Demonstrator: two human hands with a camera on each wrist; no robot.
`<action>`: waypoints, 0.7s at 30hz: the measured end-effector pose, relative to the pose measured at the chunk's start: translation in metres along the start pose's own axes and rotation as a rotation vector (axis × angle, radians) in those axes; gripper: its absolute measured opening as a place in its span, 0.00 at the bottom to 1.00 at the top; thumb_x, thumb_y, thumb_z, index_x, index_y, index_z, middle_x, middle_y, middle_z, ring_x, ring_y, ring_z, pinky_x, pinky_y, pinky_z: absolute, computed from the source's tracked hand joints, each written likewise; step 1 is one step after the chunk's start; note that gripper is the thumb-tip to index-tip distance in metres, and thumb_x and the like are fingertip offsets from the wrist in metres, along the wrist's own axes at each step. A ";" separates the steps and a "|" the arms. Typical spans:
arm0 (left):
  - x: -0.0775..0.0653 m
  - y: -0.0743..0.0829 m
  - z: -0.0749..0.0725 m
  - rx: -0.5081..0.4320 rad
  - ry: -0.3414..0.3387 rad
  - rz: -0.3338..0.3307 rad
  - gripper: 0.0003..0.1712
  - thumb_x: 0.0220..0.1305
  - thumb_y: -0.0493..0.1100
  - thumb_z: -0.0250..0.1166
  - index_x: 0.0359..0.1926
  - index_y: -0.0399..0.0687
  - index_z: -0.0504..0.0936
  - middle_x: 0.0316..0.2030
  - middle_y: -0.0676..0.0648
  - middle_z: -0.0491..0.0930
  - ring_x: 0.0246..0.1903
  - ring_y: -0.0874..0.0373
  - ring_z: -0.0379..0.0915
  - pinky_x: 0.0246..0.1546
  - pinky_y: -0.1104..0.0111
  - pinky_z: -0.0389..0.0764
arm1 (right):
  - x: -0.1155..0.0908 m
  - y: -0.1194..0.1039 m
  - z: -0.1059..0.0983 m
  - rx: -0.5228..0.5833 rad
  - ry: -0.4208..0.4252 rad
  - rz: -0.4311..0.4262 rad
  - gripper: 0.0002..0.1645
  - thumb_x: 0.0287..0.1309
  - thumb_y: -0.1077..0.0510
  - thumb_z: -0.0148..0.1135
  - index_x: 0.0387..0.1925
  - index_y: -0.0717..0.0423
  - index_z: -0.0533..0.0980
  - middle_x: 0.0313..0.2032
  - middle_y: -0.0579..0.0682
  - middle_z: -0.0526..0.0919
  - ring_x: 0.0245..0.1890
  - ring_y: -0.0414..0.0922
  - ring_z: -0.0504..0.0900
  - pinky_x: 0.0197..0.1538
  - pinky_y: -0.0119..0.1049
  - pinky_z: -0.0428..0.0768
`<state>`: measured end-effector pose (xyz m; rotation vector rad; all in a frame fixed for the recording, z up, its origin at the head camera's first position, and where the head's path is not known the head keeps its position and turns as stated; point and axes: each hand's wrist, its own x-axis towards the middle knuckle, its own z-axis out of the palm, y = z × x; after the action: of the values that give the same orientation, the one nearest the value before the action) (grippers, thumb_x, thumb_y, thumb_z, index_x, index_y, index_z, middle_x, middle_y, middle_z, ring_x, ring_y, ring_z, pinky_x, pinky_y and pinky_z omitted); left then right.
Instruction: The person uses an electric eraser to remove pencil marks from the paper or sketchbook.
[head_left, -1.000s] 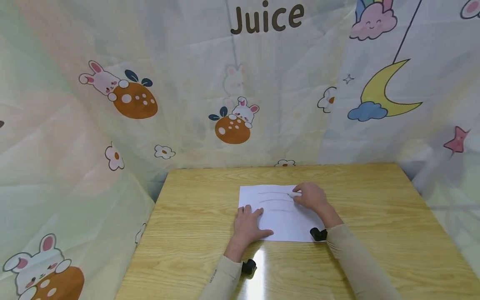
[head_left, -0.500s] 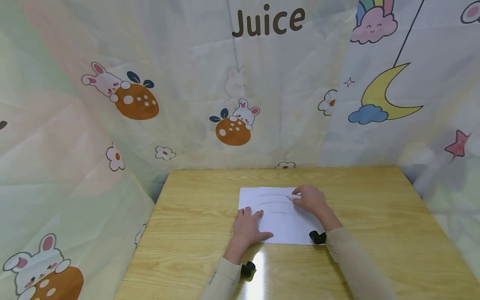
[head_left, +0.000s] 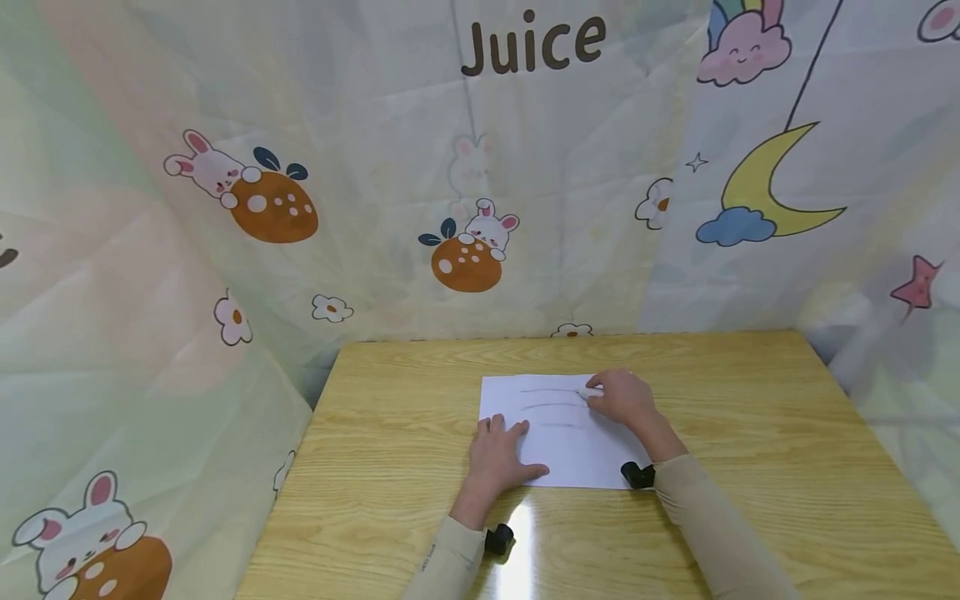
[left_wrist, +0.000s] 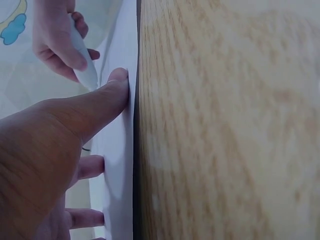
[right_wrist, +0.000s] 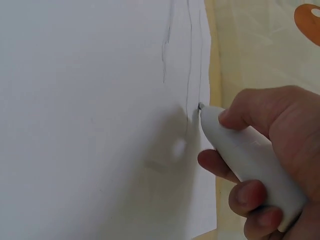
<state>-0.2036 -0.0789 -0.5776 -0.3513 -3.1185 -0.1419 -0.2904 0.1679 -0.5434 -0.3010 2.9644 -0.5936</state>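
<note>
A white sheet of paper (head_left: pixel 562 457) lies on the wooden table (head_left: pixel 390 433), with several thin grey lines across its far half. My right hand (head_left: pixel 621 395) grips a thick white pen-shaped tool (right_wrist: pixel 245 152), thumb pressed along its body. Its small dark tip touches the paper at the end of the farthest line, near the far edge. Whether that tip is a nib or a blade cannot be told. My left hand (head_left: pixel 495 454) rests spread over the paper's near left corner. In the left wrist view its thumb (left_wrist: pixel 107 97) presses on the sheet.
A printed cloth (head_left: pixel 375 167) with rabbits and a moon hangs behind the table and along both sides. Small black devices, one on the left wrist (head_left: pixel 498 539) and one on the right wrist (head_left: pixel 637 475), sit low over the table. Bare wood surrounds the paper.
The head view has shifted slightly. Both hands, the paper and the white pen-shaped tool stay in nearly the same places, with the tip still at the farthest line.
</note>
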 end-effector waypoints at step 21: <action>0.000 -0.001 0.000 0.003 -0.008 0.011 0.52 0.41 0.82 0.63 0.65 0.64 0.74 0.51 0.42 0.68 0.51 0.45 0.62 0.36 0.62 0.76 | 0.001 -0.004 0.004 0.004 0.009 -0.011 0.18 0.52 0.55 0.67 0.45 0.55 0.84 0.45 0.57 0.84 0.28 0.46 0.76 0.22 0.37 0.74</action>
<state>-0.2036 -0.0799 -0.5773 -0.3704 -3.1240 -0.1368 -0.2896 0.1628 -0.5455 -0.3150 2.9713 -0.6032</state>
